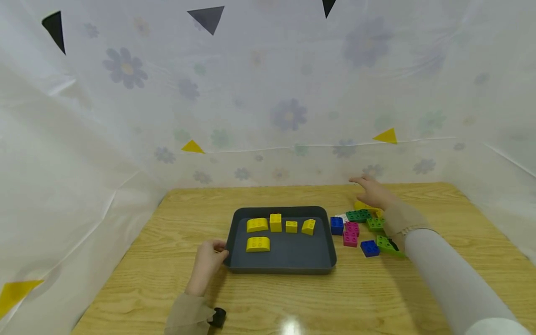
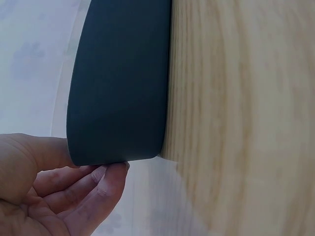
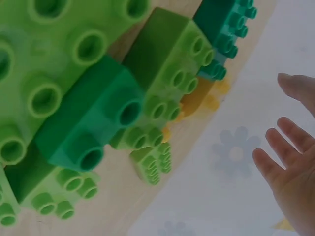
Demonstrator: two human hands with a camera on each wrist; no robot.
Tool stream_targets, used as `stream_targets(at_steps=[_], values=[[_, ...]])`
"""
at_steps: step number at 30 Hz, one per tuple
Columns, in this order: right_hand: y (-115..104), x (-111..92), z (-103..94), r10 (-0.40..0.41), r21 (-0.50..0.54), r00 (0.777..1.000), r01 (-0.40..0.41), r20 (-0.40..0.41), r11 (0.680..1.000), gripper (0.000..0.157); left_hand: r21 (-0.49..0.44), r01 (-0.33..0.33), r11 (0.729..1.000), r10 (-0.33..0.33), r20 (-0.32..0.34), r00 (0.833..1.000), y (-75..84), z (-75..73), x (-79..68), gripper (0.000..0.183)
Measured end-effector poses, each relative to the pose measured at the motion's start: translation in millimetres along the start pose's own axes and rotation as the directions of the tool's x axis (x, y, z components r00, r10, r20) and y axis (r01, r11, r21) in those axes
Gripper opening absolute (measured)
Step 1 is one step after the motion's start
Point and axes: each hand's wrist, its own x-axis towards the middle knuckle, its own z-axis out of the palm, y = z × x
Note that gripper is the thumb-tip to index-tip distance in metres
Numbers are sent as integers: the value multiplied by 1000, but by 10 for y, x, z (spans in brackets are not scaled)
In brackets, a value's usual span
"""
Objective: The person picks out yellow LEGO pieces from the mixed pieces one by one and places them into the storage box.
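Note:
A dark grey tray (image 1: 289, 269) lies on the table with several yellow toy bricks on it, among them a curved-top brick (image 1: 257, 244) and a small square brick (image 1: 291, 226). My left hand (image 1: 209, 258) holds the tray's left edge; in the left wrist view its fingers (image 2: 106, 189) are bent against the dark outer wall. My right hand (image 1: 374, 191) hovers over the far side of a loose brick pile, fingers spread and holding nothing. Beneath it lies a yellow brick (image 1: 363, 205), partly hidden by the hand and wrist. A dark green brick (image 1: 358, 216) sits close by.
Right of the tray lie blue bricks (image 1: 337, 225), pink bricks (image 1: 350, 238) and light green bricks (image 1: 375, 224). Some of the pile is hidden by my right forearm. A white flowered sheet (image 1: 289, 116) hangs behind the wooden table (image 1: 268, 302) and along its sides.

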Motion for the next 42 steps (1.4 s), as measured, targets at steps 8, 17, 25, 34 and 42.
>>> stream_targets(at_steps=[8, 17, 25, 34, 42], values=[[244, -25, 89, 68, -15, 991, -67, 114, 998, 48, -15, -10, 1000, 10, 1, 1000, -13, 19, 5, 21], [204, -151, 93, 112, 7, 980, -115, 162, 993, 54, -12, -26, 1000, 26, -9, 1000, -3, 30, 11, 20], [258, -159, 153, 98, 12, 984, -101, 150, 995, 55, -30, -16, 999, 16, -3, 1000, 7, 38, -3, 20], [253, -148, 194, 84, -22, 990, -82, 116, 996, 51, -14, -16, 1000, 16, -12, 1000, 27, 15, -15, 19], [253, -124, 223, 82, -34, 991, -79, 105, 996, 50, -7, -14, 1000, 14, -12, 1000, 21, 3, -25, 19]])
